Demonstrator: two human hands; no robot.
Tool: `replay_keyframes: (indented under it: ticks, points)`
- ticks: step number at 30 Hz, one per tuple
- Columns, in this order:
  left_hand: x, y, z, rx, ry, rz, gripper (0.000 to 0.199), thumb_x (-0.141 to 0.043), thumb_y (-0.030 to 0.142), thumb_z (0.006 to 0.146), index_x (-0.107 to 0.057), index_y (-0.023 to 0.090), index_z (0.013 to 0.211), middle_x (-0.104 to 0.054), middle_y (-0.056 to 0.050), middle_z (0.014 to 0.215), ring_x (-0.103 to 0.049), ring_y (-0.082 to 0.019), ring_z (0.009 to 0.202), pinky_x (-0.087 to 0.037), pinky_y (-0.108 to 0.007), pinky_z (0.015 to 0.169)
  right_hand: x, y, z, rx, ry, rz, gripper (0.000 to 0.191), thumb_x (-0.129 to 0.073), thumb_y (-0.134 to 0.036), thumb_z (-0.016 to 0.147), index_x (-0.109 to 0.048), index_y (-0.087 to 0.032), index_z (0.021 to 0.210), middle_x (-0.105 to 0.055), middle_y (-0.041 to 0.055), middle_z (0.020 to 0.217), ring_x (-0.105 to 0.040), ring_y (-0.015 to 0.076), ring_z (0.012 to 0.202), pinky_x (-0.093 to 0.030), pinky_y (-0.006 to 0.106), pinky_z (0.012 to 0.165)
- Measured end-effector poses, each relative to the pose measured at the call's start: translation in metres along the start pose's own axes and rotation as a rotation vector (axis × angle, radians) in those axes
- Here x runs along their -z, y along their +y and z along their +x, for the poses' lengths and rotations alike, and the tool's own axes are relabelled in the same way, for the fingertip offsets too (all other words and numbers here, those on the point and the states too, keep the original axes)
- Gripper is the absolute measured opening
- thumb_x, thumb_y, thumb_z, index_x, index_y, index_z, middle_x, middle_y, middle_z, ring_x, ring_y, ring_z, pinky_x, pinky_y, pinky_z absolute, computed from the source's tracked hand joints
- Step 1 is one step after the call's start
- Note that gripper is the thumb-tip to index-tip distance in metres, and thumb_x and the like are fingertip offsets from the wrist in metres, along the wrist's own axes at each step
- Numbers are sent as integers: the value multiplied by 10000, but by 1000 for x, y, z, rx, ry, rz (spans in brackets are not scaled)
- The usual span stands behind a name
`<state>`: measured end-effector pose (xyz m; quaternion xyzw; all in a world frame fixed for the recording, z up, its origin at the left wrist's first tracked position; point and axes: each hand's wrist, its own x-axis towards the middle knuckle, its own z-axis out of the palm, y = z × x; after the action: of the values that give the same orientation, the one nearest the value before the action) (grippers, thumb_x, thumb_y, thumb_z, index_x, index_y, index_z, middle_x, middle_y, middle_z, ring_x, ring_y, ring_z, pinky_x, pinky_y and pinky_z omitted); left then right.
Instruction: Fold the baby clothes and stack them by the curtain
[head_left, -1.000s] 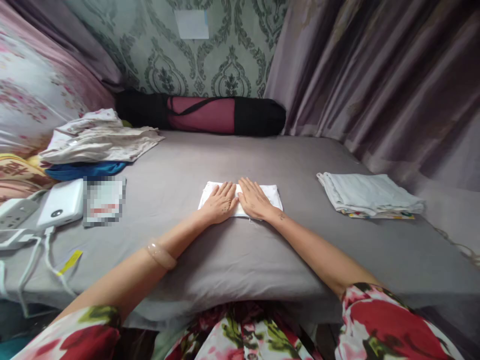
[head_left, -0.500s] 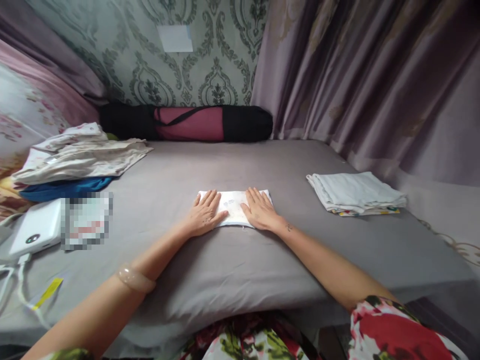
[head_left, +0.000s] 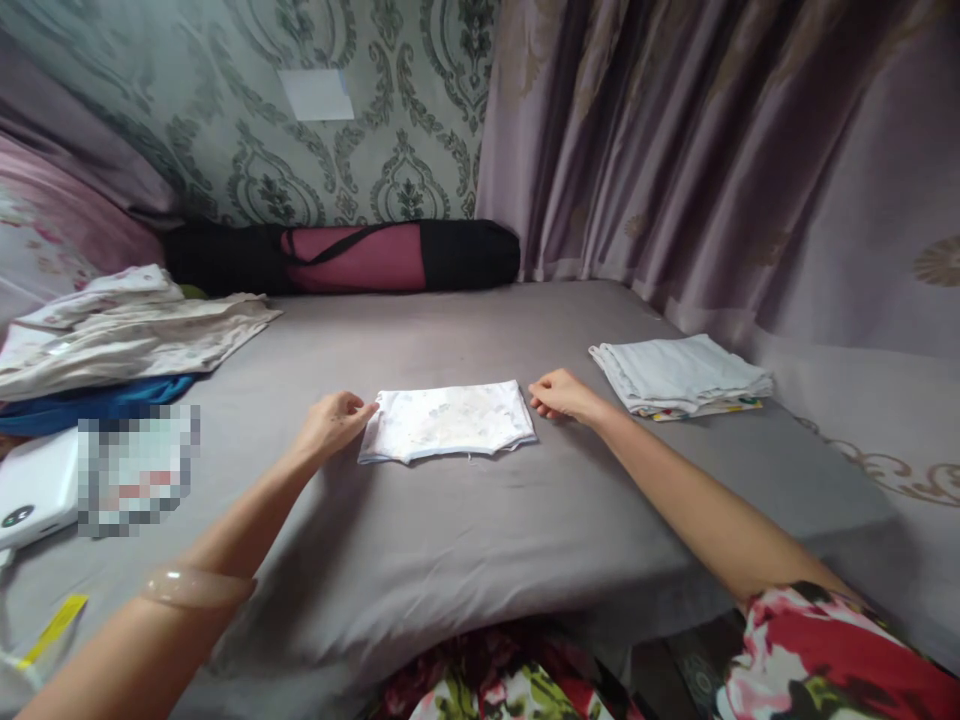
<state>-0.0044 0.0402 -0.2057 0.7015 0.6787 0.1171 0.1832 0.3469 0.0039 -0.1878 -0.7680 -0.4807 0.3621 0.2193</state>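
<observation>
A small folded white garment [head_left: 450, 418] with a faint grey print and pale blue trim lies flat on the grey bed sheet [head_left: 480, 530]. At its left edge is my left hand [head_left: 335, 422], fingers loosely curled and the thumb stretched apart, its tip at the fabric. I cannot tell whether the thumb presses on it. My right hand [head_left: 564, 396] hovers just off the upper right corner, fingers curled together, with a narrow gap to the garment and nothing visible in them.
To the right lies a folded white cloth stack [head_left: 686, 372]. Crumpled clothes [head_left: 135, 335], a blue cloth [head_left: 97, 398], a white power bank [head_left: 41, 490] and a blurred-out item [head_left: 139, 470] sit on the left. A black and maroon long bag [head_left: 352, 258] rests along the wall.
Both hands have lifted off the garment, where they lay flat, and moved outward to its two sides. Their fingers have curled. The view has shifted a little to the right.
</observation>
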Motion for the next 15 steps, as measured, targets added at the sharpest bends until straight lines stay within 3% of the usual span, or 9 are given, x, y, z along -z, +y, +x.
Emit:
replay_keyframes:
  ticks: [5,9,15]
  points:
    - [1,9,-3,102,-91,-126,499,-611,616,648,-682,153,820,-651,-55,718,-556,-190,647,-347,-253,542,-10,0,-12,-42,-101,69,300,-623,-234,886,-592,-142,602,-555,-15,462,-467,50,369,-336,134,351]
    - [-5,13,-4,166,-146,-273,506,-655,650,536,-627,168,687,-492,16,524,-441,-141,529,-257,-242,491,-13,-4,-19,-63,-182,105,375,-637,-312,880,-549,-153,552,-505,-32,410,-411,41,338,-294,136,330]
    - [-6,16,-4,110,-121,-319,439,-669,604,515,-564,186,594,-437,40,480,-393,-118,503,-244,-228,475,-16,-3,-27,12,-200,86,360,-660,-258,824,-478,-175,525,-418,-74,372,-357,39,339,-242,154,331]
